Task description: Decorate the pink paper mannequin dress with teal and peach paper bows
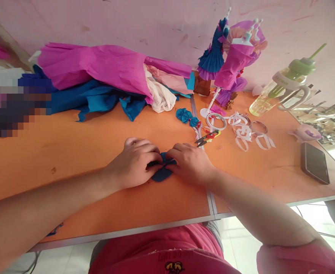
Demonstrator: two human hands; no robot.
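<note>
A small dark blue piece of crepe paper (162,175) lies low on the orange table between my two hands. My left hand (140,161) pinches its left side, thumb toward me and fingers curled over. From the right, my right hand (191,163) pinches the same piece near its middle. The fingertips almost meet there and hide part of the paper. Beyond my hands is a blue paper bow (187,117) with a red middle. Small thread snips (209,137) with yellow and red handles rest just past my right hand.
Magenta crepe paper (95,62) and blue crepe paper (81,97) are heaped along the wall. Small stands hold paper dresses (234,62). A tape roll (216,121), curled white strips (243,131), a drink bottle (284,85) and a phone (315,163) occupy the right side.
</note>
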